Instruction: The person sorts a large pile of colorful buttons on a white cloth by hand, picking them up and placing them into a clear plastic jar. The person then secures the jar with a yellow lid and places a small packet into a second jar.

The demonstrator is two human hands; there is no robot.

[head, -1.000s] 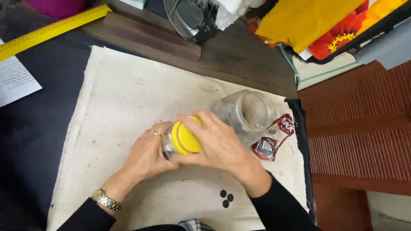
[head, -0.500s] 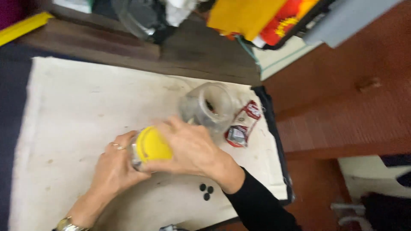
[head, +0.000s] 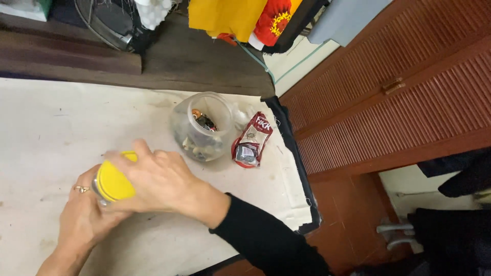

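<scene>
Head view: right hand (head: pixel 163 181) clasps the yellow lid (head: pixel 113 182), left hand (head: pixel 84 217) grips the jar (head: pixel 100 191) beneath; probably glass, slippery, breakable, best held round its body.

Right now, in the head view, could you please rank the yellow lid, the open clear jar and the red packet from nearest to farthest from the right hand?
1. Yellow lid: under the right hand.
2. Open clear jar: beyond it, on the cloth.
3. Red packet: farther right, beside the jar.
</scene>
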